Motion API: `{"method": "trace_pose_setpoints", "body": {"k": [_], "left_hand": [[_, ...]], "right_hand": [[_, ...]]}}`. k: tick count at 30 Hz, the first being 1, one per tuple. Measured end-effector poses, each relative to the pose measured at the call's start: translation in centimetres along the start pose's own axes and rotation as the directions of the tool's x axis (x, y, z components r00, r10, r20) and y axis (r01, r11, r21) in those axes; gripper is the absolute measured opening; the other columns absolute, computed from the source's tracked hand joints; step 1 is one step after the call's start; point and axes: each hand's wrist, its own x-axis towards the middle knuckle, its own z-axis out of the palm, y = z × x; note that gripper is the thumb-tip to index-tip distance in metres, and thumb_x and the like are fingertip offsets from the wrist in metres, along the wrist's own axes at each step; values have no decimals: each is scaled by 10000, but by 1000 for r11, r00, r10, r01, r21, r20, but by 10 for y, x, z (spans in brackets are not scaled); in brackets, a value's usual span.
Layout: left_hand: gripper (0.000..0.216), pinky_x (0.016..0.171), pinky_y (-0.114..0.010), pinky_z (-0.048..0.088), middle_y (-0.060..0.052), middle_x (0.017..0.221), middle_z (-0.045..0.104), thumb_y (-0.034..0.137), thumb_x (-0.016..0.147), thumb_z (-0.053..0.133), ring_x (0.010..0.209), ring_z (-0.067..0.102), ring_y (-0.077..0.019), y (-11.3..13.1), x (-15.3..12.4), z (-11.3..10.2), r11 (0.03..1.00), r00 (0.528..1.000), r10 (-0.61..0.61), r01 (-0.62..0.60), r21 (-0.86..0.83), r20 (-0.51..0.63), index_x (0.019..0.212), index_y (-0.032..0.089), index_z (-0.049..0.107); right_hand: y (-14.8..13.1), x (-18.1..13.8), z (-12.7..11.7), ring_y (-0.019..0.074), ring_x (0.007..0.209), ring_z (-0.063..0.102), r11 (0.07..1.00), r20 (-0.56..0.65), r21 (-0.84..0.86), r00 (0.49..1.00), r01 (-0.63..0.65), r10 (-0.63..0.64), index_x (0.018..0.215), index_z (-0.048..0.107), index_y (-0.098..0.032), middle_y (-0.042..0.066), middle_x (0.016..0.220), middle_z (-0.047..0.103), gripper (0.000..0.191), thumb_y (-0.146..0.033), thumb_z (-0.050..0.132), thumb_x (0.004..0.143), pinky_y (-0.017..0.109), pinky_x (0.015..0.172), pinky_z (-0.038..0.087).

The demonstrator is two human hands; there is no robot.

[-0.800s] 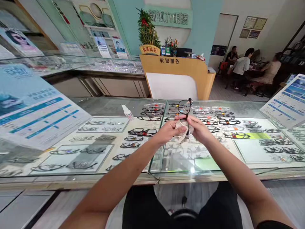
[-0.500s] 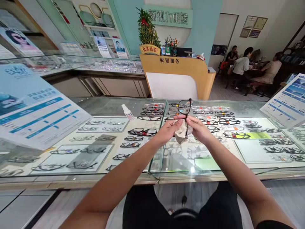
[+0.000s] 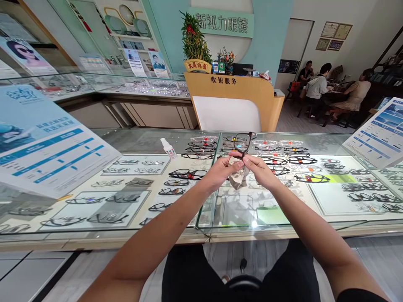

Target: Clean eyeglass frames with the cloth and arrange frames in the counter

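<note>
Our left hand [image 3: 222, 171] pinches the beige cloth [image 3: 238, 179] between thumb and fingers; our right hand [image 3: 260, 168] pinches the dark-rimmed eyeglasses [image 3: 242, 143] near the bridge, one lens standing above the fingers. They are held over the glass display counter [image 3: 141, 140], to the right of the spray bottle [image 3: 168, 148]. The frame has shifted slightly left, and its lower part, visible moments ago, is now hidden; we judge that wiping continues on the covered lens.

The held glasses [image 3: 242, 143] look smooth dark plastic, the cloth [image 3: 237, 178] matt and creased, the countertop [image 3: 143, 141] glossy see-through glass.
</note>
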Motion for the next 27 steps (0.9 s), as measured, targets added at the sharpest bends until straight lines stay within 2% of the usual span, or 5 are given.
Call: {"method": "trace_pose_setpoints", "body": {"k": [6,9,12,21,27], "left_hand": [[694,586,-236,416,38,702,673,574,464,1077,607,563,-109,8,-1,0,1000,1000,10,-10,-14,-26,890,167,712],[719,587,-236,446,15,747,714,577,445,1076,626,597,-118,8,1,-5,998,991,30,-36,-48,-131,910,165,715],[695,587,-232,463,21,719,690,596,475,1059,618,589,-111,5,4,-9,993,970,67,-87,-75,-235,887,165,702],[715,525,-218,442,49,634,598,718,512,1012,551,531,-91,1,6,-7,987,955,86,-120,-105,-284,782,186,616],[683,560,-233,464,24,675,632,730,567,999,588,552,-102,0,6,-7,988,977,75,-100,-119,-200,802,184,663]], "right_hand": [[9,4,-1,274,1182,683,1000,-183,-29,983,4,-9,1044,847,-268,65,1164,792,474,-712,727,930,457,1139,487],[14,7,-6,212,955,641,999,-315,30,948,-32,40,1007,789,-266,17,947,720,263,-476,786,849,393,945,520],[15,9,-11,162,788,534,998,-390,50,920,-23,40,955,726,-252,-31,801,607,212,-326,728,756,347,815,470],[13,8,-6,141,712,432,999,-281,36,959,-15,24,888,607,-251,-43,771,530,156,-333,672,772,318,706,357],[15,7,-5,158,734,431,1000,-195,27,981,-4,9,907,550,-266,-29,804,512,367,-567,761,885,328,714,374]]}}
